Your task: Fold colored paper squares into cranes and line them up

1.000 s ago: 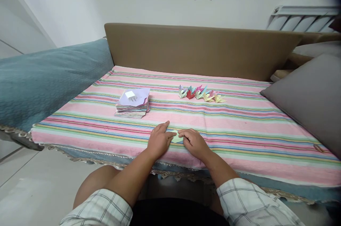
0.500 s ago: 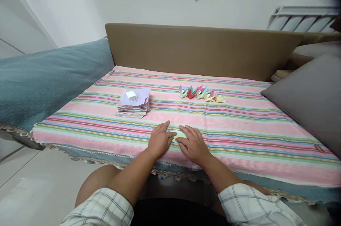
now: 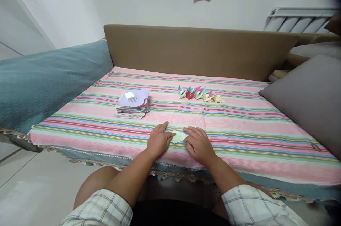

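- The pale green paper (image 3: 179, 137) lies flat on the striped cloth (image 3: 239, 117), between the two hands, with both touching it.
- Left hand (image 3: 158, 141) is open and spread, index fingertip down on the left end of the paper. Looks like the anchor to me.
- Right hand (image 3: 198, 146) has its fingers loosely bent at the right end. Honestly can't tell if the thumb is pinching or it's all just resting there.
- My tip: keep that left fingertip planted and let the right hand do the smoothing, slow and outward. Cloth is soft, so I'd press straight down with the pad; shoving sideways could bunch it up and skew the paper.
- I'd line up the edges before pressing hard too, since a crooked crease is a pain to undo.
- Containers: no box or tray that I can spot. The paper stack (image 3: 131, 111) is piled right on the cloth, lilac sheet (image 3: 142, 95) on top, white plug adapter (image 3: 130, 96) sitting on that.
- The colourful folded paper pieces (image 3: 189, 94) are bunched in rows on the cloth, beyond the hands.
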`<act>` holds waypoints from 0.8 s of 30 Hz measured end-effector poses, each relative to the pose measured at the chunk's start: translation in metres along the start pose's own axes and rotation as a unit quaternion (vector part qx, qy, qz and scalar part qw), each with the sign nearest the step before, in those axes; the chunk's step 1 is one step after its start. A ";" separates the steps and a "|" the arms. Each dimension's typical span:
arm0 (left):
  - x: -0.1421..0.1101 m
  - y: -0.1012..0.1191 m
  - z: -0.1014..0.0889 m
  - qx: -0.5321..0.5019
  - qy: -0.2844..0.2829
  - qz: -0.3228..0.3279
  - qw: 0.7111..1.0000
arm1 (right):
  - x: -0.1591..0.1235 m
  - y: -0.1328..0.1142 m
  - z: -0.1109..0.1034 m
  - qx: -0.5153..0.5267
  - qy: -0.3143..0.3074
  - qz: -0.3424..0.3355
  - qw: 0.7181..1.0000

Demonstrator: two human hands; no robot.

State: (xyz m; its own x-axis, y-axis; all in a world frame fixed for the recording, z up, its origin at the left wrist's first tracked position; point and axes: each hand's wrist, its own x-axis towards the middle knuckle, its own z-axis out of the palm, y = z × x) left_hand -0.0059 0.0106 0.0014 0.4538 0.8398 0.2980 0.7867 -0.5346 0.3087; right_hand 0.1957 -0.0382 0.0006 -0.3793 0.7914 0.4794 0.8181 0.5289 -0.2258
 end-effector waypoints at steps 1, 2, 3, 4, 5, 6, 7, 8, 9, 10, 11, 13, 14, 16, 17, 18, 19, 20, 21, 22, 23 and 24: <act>0.000 0.000 0.000 0.000 -0.002 -0.001 1.000 | 0.001 -0.002 0.001 0.009 -0.002 -0.013 1.000; 0.000 0.000 -0.001 0.000 -0.004 -0.001 1.000 | 0.001 -0.004 0.002 0.017 -0.010 -0.029 0.999; 0.000 0.000 -0.001 0.000 -0.005 -0.001 1.000 | 0.001 -0.006 0.004 0.024 -0.024 -0.047 0.998; 0.000 0.000 0.000 0.000 -0.005 0.001 1.000 | 0.001 -0.007 0.006 0.027 -0.039 -0.061 0.997; 0.000 0.000 0.000 -0.001 -0.004 0.003 1.000 | 0.002 -0.008 0.008 0.028 -0.054 -0.069 0.996; 0.000 0.000 0.000 -0.003 -0.002 0.004 1.000 | 0.002 -0.009 0.009 0.027 -0.067 -0.070 0.995; 0.000 -0.001 0.001 -0.005 -0.001 0.005 1.000 | 0.002 -0.009 0.011 0.026 -0.076 -0.066 0.995; 0.000 -0.001 0.001 -0.007 0.000 0.005 1.000 | 0.002 -0.009 0.012 0.025 -0.083 -0.060 0.994; 0.000 -0.001 0.001 -0.009 0.001 0.005 1.000 | 0.002 -0.008 0.013 0.026 -0.087 -0.053 0.994; 0.000 -0.002 0.001 -0.011 0.000 0.005 1.000 | 0.002 -0.008 0.013 0.028 -0.090 -0.045 0.994; 0.000 -0.002 0.000 -0.015 0.001 0.005 1.000 | 0.003 -0.008 0.013 0.031 -0.093 -0.039 0.994; -0.001 -0.004 -0.001 -0.027 0.007 0.008 1.000 | 0.004 -0.007 0.013 0.036 -0.097 -0.029 0.994; -0.002 -0.004 -0.001 -0.034 0.012 0.014 0.999 | 0.004 -0.008 0.013 0.040 -0.096 -0.025 0.994; -0.004 -0.006 -0.001 -0.038 0.023 0.035 0.998 | 0.005 -0.008 0.012 0.047 -0.092 -0.021 0.994; -0.005 -0.006 0.000 -0.033 0.026 0.046 0.998 | 0.006 -0.008 0.013 0.050 -0.090 -0.019 0.995; -0.006 -0.007 0.000 -0.025 0.027 0.056 0.998 | 0.006 -0.009 0.013 0.052 -0.088 -0.017 0.995; -0.008 -0.006 0.001 -0.016 0.027 0.064 0.997 | 0.006 -0.009 0.013 0.054 -0.087 -0.015 0.995; -0.009 -0.006 0.002 -0.007 0.026 0.068 0.997 | 0.006 -0.009 0.013 0.054 -0.087 -0.013 0.995; -0.010 -0.005 0.002 0.002 0.025 0.070 0.997 | 0.007 -0.010 0.013 0.054 -0.088 -0.011 0.995; -0.012 -0.004 0.002 0.010 0.023 0.069 0.997 | 0.007 -0.010 0.013 0.054 -0.088 -0.010 0.995; -0.012 -0.003 0.001 0.018 0.022 0.066 0.997 | 0.007 -0.010 0.013 0.052 -0.089 -0.010 0.995; -0.013 -0.003 0.000 0.025 0.022 0.063 0.997 | 0.007 -0.010 0.013 0.051 -0.090 -0.010 0.995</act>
State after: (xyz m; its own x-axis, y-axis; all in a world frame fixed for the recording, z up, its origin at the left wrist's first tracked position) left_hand -0.0140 0.0010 -0.0033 0.5320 0.7614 0.3705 0.7454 -0.6287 0.2218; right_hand 0.1790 -0.0339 -0.0047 -0.4738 0.8173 0.3280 0.7650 0.5665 -0.3063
